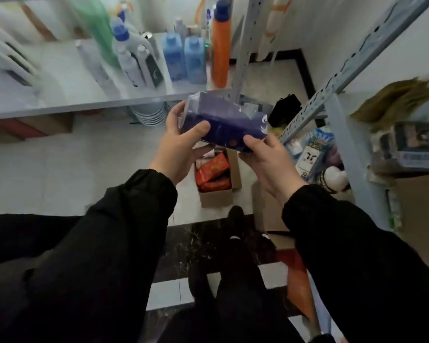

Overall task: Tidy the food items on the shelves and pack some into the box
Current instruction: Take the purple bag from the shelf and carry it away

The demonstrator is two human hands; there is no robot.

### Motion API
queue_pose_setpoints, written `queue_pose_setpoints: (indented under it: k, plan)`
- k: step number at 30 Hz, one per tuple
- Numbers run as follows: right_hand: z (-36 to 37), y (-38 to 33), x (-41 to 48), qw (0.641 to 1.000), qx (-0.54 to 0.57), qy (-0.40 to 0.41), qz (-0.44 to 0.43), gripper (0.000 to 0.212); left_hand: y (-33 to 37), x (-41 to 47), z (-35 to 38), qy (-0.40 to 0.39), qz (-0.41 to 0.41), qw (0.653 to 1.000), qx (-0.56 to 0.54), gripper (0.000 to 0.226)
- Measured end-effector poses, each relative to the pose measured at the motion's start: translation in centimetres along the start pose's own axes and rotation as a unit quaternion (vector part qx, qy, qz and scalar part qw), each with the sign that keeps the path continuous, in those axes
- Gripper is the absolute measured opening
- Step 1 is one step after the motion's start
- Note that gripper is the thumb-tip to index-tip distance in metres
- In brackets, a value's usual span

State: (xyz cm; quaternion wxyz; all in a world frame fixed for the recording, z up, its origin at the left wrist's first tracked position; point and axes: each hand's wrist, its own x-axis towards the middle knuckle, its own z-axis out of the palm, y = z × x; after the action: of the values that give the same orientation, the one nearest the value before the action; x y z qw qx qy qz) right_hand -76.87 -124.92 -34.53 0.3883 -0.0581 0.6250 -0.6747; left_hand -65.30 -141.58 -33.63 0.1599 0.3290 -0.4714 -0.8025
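Observation:
I hold a dark blue food packet (227, 120) in both hands at the middle of the view, above the floor. My left hand (181, 144) grips its left end, thumb on top. My right hand (268, 162) grips its right lower corner. Directly below the packet stands an open cardboard box (218, 194) on the pale floor, with red and orange packets (212, 173) lying inside. More snack packets (312, 152) lie on the metal shelf unit (332, 120) to the right.
On the left, a white shelf (84, 102) carries several bottles, among them blue ones (183, 60) and a tall orange one (221, 48). Stacked bowls (149, 115) sit under it. Another flat cardboard piece (270, 209) lies beside the box. My shoe (235, 219) stands just behind the box.

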Motion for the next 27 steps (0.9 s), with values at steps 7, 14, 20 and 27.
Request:
queue_pose_setpoints:
  k: [7,14,20,27]
  plan:
    - [-1.8,4.7,14.4,0.992,-0.112,0.002,0.056,0.045,-5.3,12.6,-1.9,0.052,-0.041,0.985,0.162,0.037]
    - [-3.7,14.8,24.2,0.970,-0.204,-0.015,0.132,0.051,-15.5,20.5,-6.4,0.104,-0.154,0.964,0.192,0.048]
    - [-6.2,26.0,27.6,0.942,-0.244,0.005,0.230,0.039,-28.1,23.4,-11.1,0.090,-0.261,0.943,0.184,0.057]
    - [-10.3,40.5,30.9,0.916,-0.269,-0.005,0.298,0.037,-43.2,26.7,-16.8,0.034,-0.361,0.909,0.204,0.058]
